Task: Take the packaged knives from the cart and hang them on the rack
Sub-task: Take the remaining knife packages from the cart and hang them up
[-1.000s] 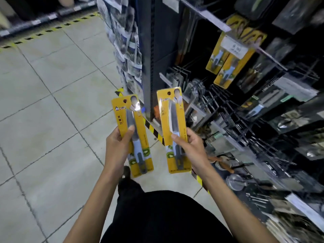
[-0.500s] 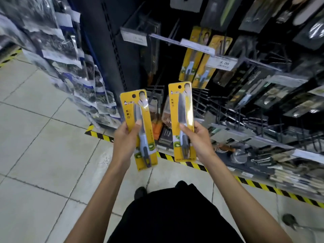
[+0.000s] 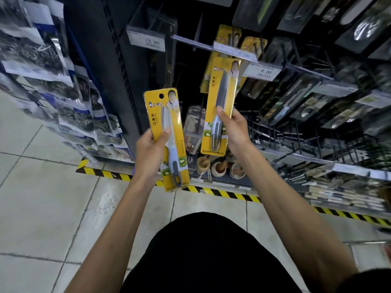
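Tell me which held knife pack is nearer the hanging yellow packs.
The raised pack in the right hand, its top overlapping them; the left hand holds the lower pack.

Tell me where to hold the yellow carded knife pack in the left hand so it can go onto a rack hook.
Grip the yellow carded knife pack at its middle or lower, pinching the flat card front and back from its left edge, as the left hand does. Its round hang hole sits at the top end, so a low grip probably leaves that clear for a hook.
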